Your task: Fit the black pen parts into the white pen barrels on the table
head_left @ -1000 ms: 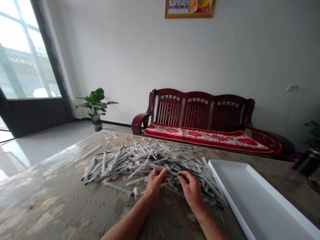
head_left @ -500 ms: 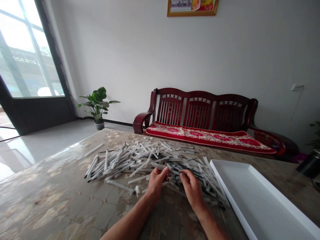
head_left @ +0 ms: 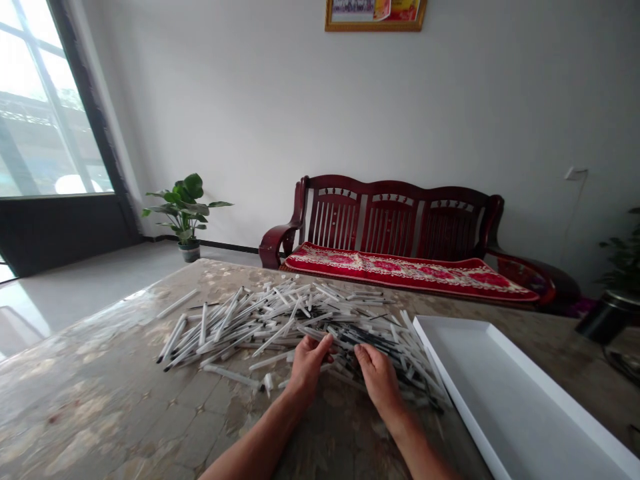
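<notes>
A heap of white, translucent pen barrels (head_left: 230, 327), mixed with dark refills and small caps, spreads over the patterned tabletop (head_left: 110, 400). At the heap's near edge my left hand (head_left: 307, 367) is closed, thumb against fingers, on what looks like a pale pen barrel (head_left: 313, 333) pointing up and left. Just to its right, my right hand (head_left: 377, 373) pinches with thumb and forefinger; what sits between them is too small to make out. The fingertips of both hands point toward each other, a short gap apart, over the darker pen parts (head_left: 367, 337).
A shallow white tray (head_left: 463, 407) lies right of the heap. Beyond the table stands a dark red wooden bench (head_left: 390, 213) with a red patterned cover (head_left: 410, 270). A potted plant (head_left: 187, 207) is at the left, a black container (head_left: 605, 317) at the right.
The whole view has shifted slightly, so things appear a little further left. My right hand has turned a little, its fingers more tucked in; my left hand keeps its closed grip.
</notes>
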Tool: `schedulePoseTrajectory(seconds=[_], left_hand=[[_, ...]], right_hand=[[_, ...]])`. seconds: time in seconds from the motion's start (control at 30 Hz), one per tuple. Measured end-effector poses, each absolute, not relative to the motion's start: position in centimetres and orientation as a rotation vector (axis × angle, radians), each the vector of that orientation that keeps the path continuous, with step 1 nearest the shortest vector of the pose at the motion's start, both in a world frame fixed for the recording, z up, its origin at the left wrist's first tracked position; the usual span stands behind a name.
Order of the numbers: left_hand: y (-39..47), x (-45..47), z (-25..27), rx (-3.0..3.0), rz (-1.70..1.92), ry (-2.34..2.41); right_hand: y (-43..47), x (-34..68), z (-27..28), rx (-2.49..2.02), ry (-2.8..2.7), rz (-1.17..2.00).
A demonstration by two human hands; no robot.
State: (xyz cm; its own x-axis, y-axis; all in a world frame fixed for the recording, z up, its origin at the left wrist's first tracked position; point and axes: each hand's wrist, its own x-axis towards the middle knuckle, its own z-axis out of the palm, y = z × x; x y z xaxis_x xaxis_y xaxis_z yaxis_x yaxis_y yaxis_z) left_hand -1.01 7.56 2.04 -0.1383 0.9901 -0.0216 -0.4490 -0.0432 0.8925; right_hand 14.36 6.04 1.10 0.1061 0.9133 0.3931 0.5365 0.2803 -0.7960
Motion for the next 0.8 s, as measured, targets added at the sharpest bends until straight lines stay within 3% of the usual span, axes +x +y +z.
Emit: schedulePoseTrajectory(seconds=[0.23,0.5,0.8], left_hand=[[7.6,-1.0,1.9,0.734,1.514,0.974],[7.6,-1.1,1.8,0.736,1.494,0.97],[8.2,-1.4,1.4,0.685,1.498,0.972]], right_hand=[[6.3,14.7,0.8,-1.276,-1.528,0.306],[6.0,14.8,1.0,-1.254,-1.498,0.453],[6.2,16.1,1.9,-1.279,-1.501,0.381]])
